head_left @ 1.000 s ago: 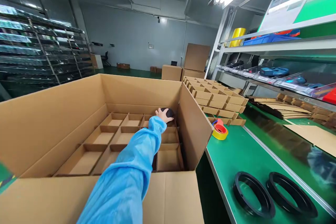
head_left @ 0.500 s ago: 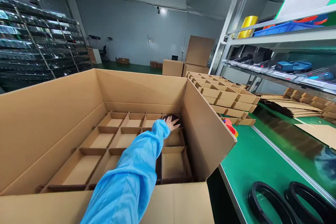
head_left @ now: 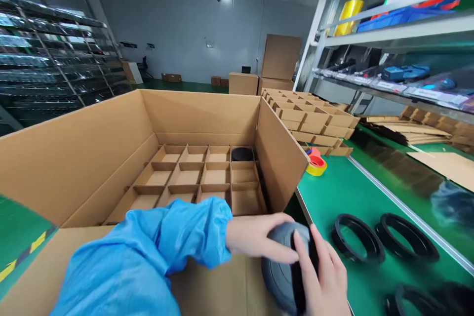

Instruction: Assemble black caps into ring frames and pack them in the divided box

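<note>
Jointly, left hand and right hand grip grey round part | fingers spread around it, likely for steadiness | cardboard dividers seemingly keep black part apart

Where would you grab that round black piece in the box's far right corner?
I'd probably grip the black piece by opposite edges, from straight above: dividers and box walls surround its sides, while its top lies exposed.

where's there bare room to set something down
Bare: the green tabletop between the red-and-yellow tape roll and the round black rings; three back-row brown cardboard compartments left of the round black piece. Crowded: beside the right hand, where rings cluster.
</note>
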`<state>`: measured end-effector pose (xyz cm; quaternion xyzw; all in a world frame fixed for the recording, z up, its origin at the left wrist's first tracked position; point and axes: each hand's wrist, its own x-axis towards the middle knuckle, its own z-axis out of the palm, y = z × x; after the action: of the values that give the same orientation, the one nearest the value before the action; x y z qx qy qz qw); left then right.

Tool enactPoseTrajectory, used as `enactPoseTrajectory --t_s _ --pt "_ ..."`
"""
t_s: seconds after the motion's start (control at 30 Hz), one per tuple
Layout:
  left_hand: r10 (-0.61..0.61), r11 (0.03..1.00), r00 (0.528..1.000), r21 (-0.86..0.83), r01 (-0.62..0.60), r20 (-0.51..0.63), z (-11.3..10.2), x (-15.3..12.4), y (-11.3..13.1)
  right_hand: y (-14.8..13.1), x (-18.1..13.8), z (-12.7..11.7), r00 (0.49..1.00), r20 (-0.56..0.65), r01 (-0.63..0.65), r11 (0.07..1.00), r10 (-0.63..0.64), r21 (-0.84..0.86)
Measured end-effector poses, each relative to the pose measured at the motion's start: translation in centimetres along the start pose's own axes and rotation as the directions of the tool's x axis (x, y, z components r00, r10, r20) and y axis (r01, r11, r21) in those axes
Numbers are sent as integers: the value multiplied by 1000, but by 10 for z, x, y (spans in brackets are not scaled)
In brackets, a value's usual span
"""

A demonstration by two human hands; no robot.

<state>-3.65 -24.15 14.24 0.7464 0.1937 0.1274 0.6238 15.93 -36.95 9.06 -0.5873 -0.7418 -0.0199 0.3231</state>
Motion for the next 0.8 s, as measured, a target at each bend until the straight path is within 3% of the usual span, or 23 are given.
enactPoseTrajectory --t_s 0.07,0.1,0.13,0.2,0.27,0.33,0.43,0.53,0.6,0.67,0.8 --pt "-37 985 997 -173 26 -60 3 1 1 -3 0 -6 994 73 -92 969 77 227" --pt "-52 965 997 -261 33 -65 2 2 0 -2 -1 -10 980 118 -194 904 160 382" --pt "-61 943 997 -331 39 -54 2 4 -1 -1 -3 -15 949 187 -314 782 253 538" --pt "-66 914 998 -402 60 1 2 6 -2 1 -5 -23 842 373 -521 414 389 746" --pt "-61 922 997 -379 72 41 5 6 -4 -2 -6 -26 753 509 -586 74 417 807" --pt "-32 971 999 -237 21 -43 9 4 -4 -6 -3 -26 711 566 -573 -123 417 811" --pt "151 973 974 200 -117 -166 14 2 -2 -10 3 -21 664 629 -582 -249 404 774" --pt "221 833 975 522 -182 -13 17 3 3 -9 5 -15 625 680 -613 -298 383 732" --pt "174 813 984 559 -162 33 16 5 5 -9 5 -14 606 695 -605 -342 387 719" --pt "114 862 993 495 -111 24 14 7 5 -11 4 -16 602 699 -584 -384 386 715" --pt "44 922 999 385 -45 12 12 5 4 -17 3 -26 619 658 -547 -366 428 753"
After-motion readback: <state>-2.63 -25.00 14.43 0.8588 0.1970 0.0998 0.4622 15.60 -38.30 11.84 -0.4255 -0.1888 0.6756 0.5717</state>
